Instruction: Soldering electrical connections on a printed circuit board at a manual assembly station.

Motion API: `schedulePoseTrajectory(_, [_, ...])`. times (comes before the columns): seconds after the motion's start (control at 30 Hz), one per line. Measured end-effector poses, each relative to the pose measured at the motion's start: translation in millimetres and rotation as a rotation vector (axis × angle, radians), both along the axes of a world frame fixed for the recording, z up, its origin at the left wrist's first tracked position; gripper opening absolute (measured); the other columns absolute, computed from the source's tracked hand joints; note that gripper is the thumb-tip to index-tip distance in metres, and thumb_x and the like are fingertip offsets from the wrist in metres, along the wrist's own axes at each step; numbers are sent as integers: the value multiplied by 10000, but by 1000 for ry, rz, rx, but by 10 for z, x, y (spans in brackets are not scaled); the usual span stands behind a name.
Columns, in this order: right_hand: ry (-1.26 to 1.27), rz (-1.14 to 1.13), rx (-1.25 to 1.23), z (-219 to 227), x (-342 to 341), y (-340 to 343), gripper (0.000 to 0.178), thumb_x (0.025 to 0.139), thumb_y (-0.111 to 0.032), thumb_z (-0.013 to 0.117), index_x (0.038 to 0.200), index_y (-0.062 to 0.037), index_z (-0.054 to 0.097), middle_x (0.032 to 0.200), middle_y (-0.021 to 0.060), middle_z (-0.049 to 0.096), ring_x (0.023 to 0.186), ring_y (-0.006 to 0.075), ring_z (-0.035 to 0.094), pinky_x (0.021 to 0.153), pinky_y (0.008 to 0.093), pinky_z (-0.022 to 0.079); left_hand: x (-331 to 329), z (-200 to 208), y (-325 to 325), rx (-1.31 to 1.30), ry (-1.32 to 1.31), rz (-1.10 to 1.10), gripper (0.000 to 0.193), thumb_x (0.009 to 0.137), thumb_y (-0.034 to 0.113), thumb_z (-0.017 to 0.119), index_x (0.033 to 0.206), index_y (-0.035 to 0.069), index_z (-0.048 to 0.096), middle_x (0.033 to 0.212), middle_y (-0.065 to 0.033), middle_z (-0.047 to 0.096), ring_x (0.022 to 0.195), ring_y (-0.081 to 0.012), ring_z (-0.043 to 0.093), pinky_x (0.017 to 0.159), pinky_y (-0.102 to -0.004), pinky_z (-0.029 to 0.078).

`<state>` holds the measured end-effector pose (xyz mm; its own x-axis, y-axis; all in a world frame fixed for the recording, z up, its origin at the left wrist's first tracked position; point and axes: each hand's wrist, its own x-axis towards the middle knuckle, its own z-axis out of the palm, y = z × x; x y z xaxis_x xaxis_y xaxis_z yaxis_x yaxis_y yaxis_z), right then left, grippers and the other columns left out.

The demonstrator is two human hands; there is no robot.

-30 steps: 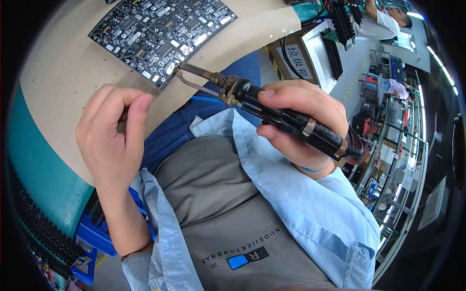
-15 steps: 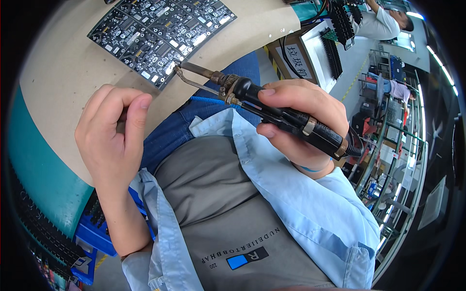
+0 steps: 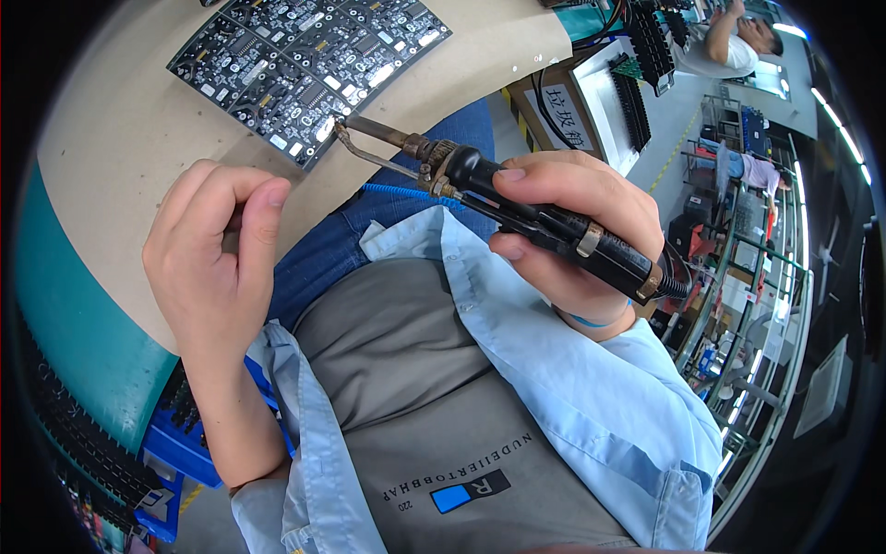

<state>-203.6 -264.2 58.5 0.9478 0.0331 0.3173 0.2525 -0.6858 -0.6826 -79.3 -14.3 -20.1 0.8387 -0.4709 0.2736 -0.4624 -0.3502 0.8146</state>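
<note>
My right hand (image 3: 581, 222) is wrapped round a black soldering iron (image 3: 554, 226) that has a thin metal tube fixed alongside its shaft. The iron points to the upper left, and its tip appears over the near corner of a dark panel of circuit boards (image 3: 305, 88); whether they touch, I cannot tell. Small chips and silvery pads cover the panel. Just below the panel's near edge, my left hand (image 3: 217, 240) is curled closed, thumb against the bent fingers. Anything pinched in it is hidden.
Under the panel lies a tan sheet (image 3: 111, 185) on a teal mat (image 3: 83, 342). A cardboard box (image 3: 558, 106) stands beyond the table's right edge, near black slotted racks (image 3: 632, 111). Blue bins (image 3: 175, 452) sit at lower left. A co-worker (image 3: 729, 46) is at far right.
My hands and the iron have stayed almost still, and the panel has not moved. In the background, the co-worker's arm and head have shifted.
</note>
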Motion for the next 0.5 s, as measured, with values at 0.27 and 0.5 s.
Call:
schedulePoseTrajectory(0.27, [41,53,2,47,12,33,404,742,-22,894,1121,-13,757,1048,125,781,904,286,761,773,357,612,-4,4,-2,-1,9,-3,77,900,23,765,875,0,696,760,-75,604,653,-174,576,616,-290,457])
schedulePoseTrajectory(0.5, [-3,23,9,23,8,0,413,736,-24,899,1124,-16,758,1050,125,782,904,287,762,773,357,612,5,4,-9,6,-8,-8,89,905,29,770,876,-7,694,759,-75,606,648,-172,577,613,-288,462])
